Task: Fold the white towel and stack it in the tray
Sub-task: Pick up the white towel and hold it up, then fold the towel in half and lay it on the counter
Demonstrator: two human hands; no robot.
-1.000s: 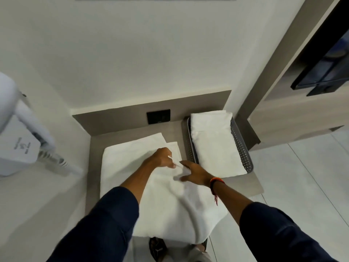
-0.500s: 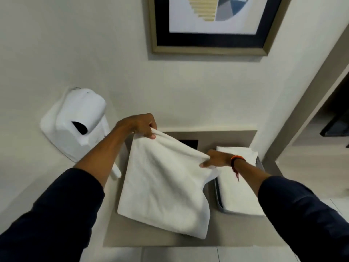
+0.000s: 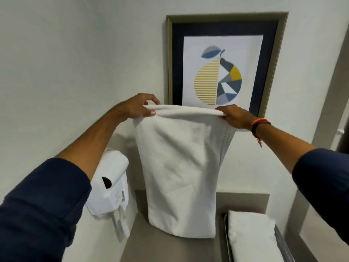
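White terry towel [image 3: 179,167]: held up in the air in front of the wall, hanging as a doubled panel, its lower edge just above or brushing the grey-brown counter [image 3: 170,248]; contact not clear.

Left hand [image 3: 138,107]: closed in a pinch on the top left corner, thumb under, fingers curled over the fold. Right hand [image 3: 233,116]: closed on the top right corner, fingers on the top edge, layered edges visible below it.

Dark wire-mesh tray [image 3: 281,241] at lower right, already holding a folded white towel [image 3: 251,237]. White wall-mounted hair dryer [image 3: 109,184] hangs just left of the cloth. Framed pear print [image 3: 222,67] behind the hands.

Step in hand, as I read it: squaring the hanging panel before the next fold.
- Keep both corners level and the top edge taut so the sides hang true.
- Lower the bottom edge onto the counter first, then lay the top over it; match edges before pressing.
- Keep clear of the dryer's cord.
- Final width should match the towel in the tray.
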